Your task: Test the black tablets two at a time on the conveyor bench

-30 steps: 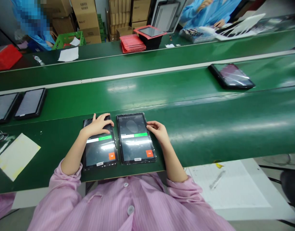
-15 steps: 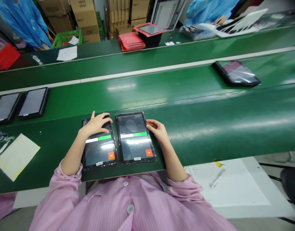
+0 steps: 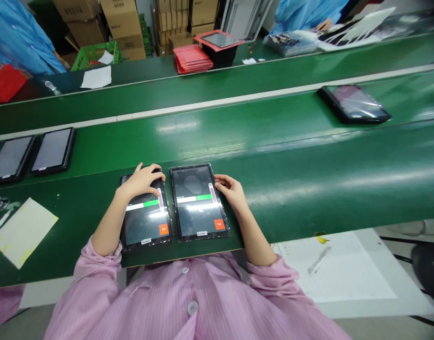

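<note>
Two black tablets lie side by side on the near green ledge (image 3: pixel 309 198), each showing a white-and-green bar and an orange button. My left hand (image 3: pixel 141 182) rests over the top of the left tablet (image 3: pixel 146 222), fingers curled onto its upper right edge. My right hand (image 3: pixel 231 191) touches the right edge of the right tablet (image 3: pixel 197 208), fingers bent against its side. A pinkish vertical slider shows near the right edge of each screen.
A third tablet (image 3: pixel 354 104) rides the conveyor belt at the right. Two tablets (image 3: pixel 33 153) lie at the left on the belt. A yellowish sheet (image 3: pixel 22 231) lies at the near left. Red sleeves (image 3: pixel 192 59), cardboard boxes and blue-coated people are across the line.
A pinkish vertical slider has appeared on both screens. The lone tablet on the belt has drifted further right. My hands have barely shifted.
</note>
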`<state>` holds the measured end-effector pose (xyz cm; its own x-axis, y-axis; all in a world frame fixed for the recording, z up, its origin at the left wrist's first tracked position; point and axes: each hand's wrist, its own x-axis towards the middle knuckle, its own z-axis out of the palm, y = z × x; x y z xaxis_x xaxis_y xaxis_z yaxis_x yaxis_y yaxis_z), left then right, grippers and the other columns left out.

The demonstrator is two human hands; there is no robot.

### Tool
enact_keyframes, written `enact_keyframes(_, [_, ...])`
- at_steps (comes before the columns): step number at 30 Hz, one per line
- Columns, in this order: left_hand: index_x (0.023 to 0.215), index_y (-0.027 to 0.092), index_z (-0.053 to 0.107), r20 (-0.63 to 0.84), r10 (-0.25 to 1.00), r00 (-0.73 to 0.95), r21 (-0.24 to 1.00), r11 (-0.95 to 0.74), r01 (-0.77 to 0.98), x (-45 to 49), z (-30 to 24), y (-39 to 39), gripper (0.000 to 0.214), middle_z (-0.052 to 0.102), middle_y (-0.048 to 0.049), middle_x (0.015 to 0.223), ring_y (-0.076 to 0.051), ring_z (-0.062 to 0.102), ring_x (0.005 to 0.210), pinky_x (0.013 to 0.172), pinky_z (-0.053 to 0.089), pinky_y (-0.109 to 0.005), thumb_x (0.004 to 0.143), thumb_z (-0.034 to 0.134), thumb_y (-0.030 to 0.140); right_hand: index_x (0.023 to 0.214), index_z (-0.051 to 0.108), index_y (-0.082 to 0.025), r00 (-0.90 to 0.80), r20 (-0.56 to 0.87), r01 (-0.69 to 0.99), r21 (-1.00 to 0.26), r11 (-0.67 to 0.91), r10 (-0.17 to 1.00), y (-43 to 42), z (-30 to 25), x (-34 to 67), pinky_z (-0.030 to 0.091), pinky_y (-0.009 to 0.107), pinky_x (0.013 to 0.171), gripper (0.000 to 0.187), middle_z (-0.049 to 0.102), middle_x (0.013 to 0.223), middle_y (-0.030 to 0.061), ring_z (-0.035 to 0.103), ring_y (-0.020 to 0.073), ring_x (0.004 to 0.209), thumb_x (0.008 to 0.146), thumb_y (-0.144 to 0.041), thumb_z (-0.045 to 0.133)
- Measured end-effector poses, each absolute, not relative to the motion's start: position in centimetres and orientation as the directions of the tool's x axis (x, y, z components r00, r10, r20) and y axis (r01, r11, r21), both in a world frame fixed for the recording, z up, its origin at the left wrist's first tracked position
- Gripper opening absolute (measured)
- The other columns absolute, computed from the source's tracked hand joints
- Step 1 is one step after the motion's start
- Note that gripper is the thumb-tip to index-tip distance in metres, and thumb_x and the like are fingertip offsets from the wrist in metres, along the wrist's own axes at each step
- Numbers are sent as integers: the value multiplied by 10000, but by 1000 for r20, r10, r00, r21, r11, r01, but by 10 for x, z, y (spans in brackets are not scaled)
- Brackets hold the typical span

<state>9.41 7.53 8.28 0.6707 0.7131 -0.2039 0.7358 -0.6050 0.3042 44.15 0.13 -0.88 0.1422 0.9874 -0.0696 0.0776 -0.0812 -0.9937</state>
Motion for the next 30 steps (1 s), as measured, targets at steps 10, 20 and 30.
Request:
enact_keyframes(10, [1536, 316, 310, -302, 709, 637, 503, -449, 739, 53, 93, 90, 960, 446, -84, 1524, -314, 459, 1355, 1099, 372, -411, 719, 798, 442, 1150, 631, -252, 95, -30, 78, -996, -38, 995, 3, -12, 447, 541, 426, 927, 426, 683, 1045, 64, 651, 222, 934, 756, -366, 750])
enact_keyframes(20, [1271, 231, 589, -394, 730, 559, 468, -364, 805, 9, 81, 111, 730, 618, -61, 1201, -291, 583, 1128, 936, 466, -341, 627, 773, 521, 1193, 621, -253, 117, -28, 113, -993, -41, 993, 4, -13, 444, 532, 439, 945, 447, 686, 1069, 66, 643, 229, 968, 801, -451, 702])
enact_keyframes(30, [1379, 270, 556, -176, 879, 443, 708, -200, 677, -8, 60, 87, 893, 611, -98, 1297, -334, 568, 1218, 1046, 437, -454, 594, 843, 583, 1206, 607, -251, 134, -59, 105, -992, -73, 989, 6, -16, 447, 583, 398, 803, 482, 693, 1032, 70, 662, 234, 955, 845, -569, 629])
